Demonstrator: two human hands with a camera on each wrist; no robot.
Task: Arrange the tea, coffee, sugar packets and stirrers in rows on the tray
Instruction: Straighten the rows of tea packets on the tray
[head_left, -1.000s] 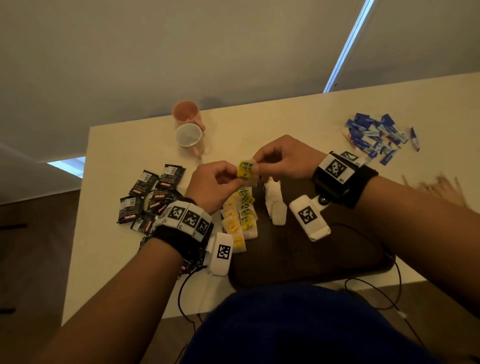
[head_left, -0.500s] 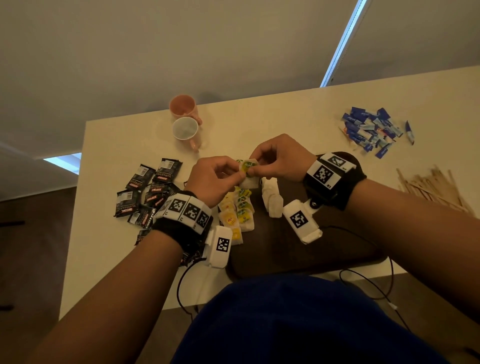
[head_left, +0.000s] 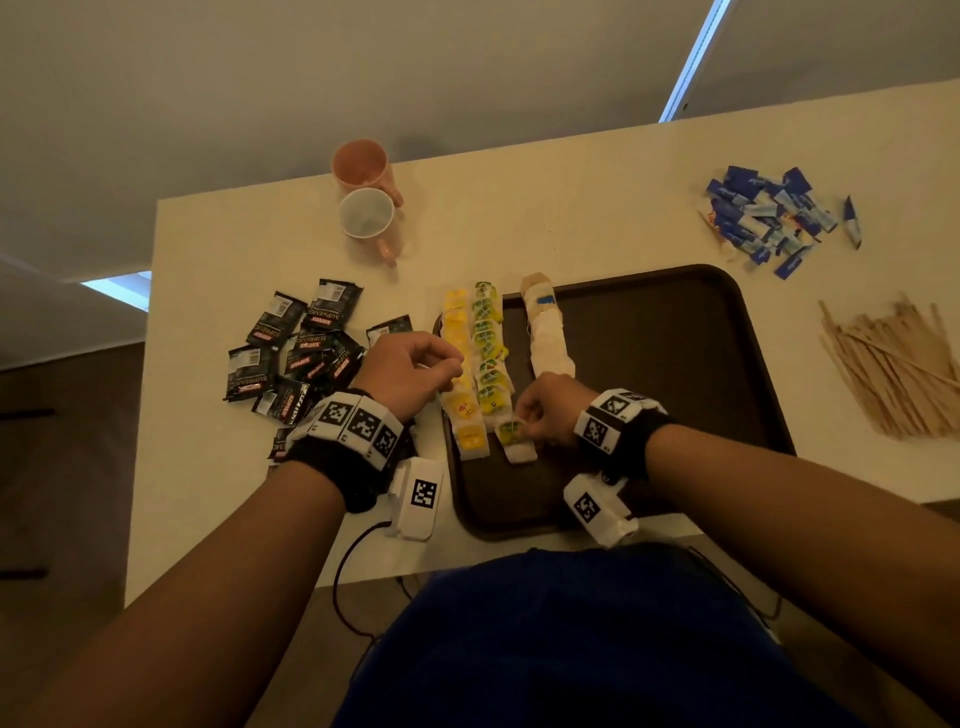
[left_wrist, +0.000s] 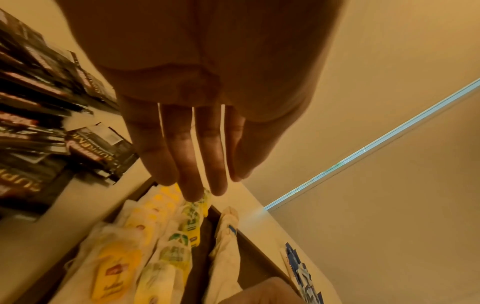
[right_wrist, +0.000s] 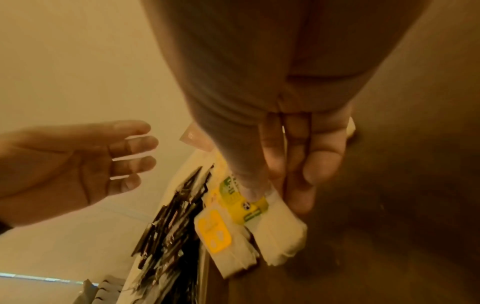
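The dark brown tray (head_left: 649, 364) carries three rows of tea bags: yellow-tagged (head_left: 460, 374), green-tagged (head_left: 488, 353) and plain white (head_left: 545, 332). My right hand (head_left: 522, 423) pinches a green-tagged tea bag (head_left: 511, 434) at the near end of the green row; in the right wrist view thumb and fingers (right_wrist: 296, 185) grip its tag over the white bag (right_wrist: 278, 232). My left hand (head_left: 447, 369) hovers over the tray's left edge, relaxed and holding nothing (left_wrist: 202, 185). Black coffee packets (head_left: 296, 353) lie to the left, blue sugar packets (head_left: 769, 218) far right, wooden stirrers (head_left: 893, 364) right.
Two cups, one orange (head_left: 363, 166) and one white (head_left: 366, 213), stand at the table's far edge. The right half of the tray is bare. Cables hang off the near table edge (head_left: 363, 545) in front of my body.
Both hands held the green-tagged tea bag up over the rows. The right hand has brought it down to the near end of the green row; the left hand has let go and opened.
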